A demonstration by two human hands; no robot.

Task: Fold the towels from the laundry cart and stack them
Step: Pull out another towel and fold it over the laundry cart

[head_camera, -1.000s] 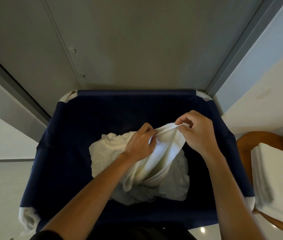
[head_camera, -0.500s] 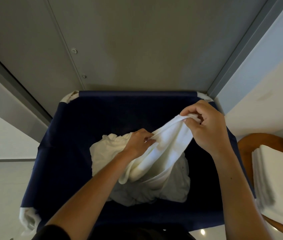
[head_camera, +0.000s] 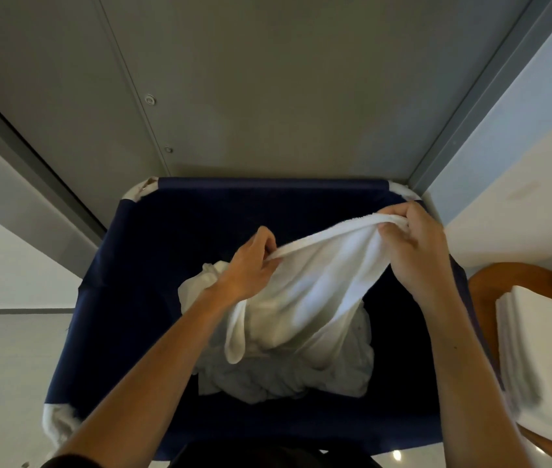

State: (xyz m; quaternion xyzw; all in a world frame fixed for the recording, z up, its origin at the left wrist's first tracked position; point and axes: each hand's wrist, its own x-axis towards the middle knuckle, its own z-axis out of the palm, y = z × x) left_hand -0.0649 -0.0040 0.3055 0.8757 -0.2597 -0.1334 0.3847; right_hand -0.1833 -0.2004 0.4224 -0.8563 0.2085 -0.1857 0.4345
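Pinching the hem of the towel (head_camera: pixel 321 282) with both hands: left hand (head_camera: pixel 250 268) lower, right hand (head_camera: pixel 413 255) higher. Spans crosswise above the laundry cart (head_camera: pixel 267 187), folded stack (head_camera: pixel 548 349) nearest the right hand.

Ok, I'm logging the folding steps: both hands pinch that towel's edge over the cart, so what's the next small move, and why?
Probably slide the left hand along the hem to its corner while lifting. The right hand holds one end of the towel, the edge stretches between them, but the rest sags over the pile in the cart.
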